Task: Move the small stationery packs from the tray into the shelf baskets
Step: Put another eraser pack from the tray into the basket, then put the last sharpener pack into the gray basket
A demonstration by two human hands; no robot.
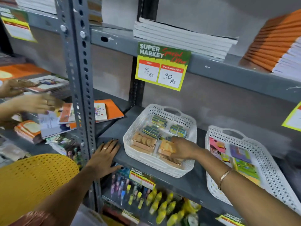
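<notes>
A white perforated basket (138, 132) stands on the grey shelf (184, 183) and holds orange-brown packs (144, 141) at the front and green-blue packs (158, 121) at the back. My right hand (182, 148) reaches into this basket from the right, its fingers closed on an orange pack (167, 148) at the front right. My left hand (105, 156) lies flat, fingers spread, on the shelf edge left of the basket. A yellow perforated tray (37, 178) fills the lower left under my left arm.
A second white basket (267, 170) with colourful packs stands to the right. A perforated steel upright (78, 79) divides the bays. Another person's hands (37, 103) handle notebooks at the left. Notebook stacks (184, 38) sit on the upper shelf. Pens and yellow bottles (154, 203) fill the lower shelf.
</notes>
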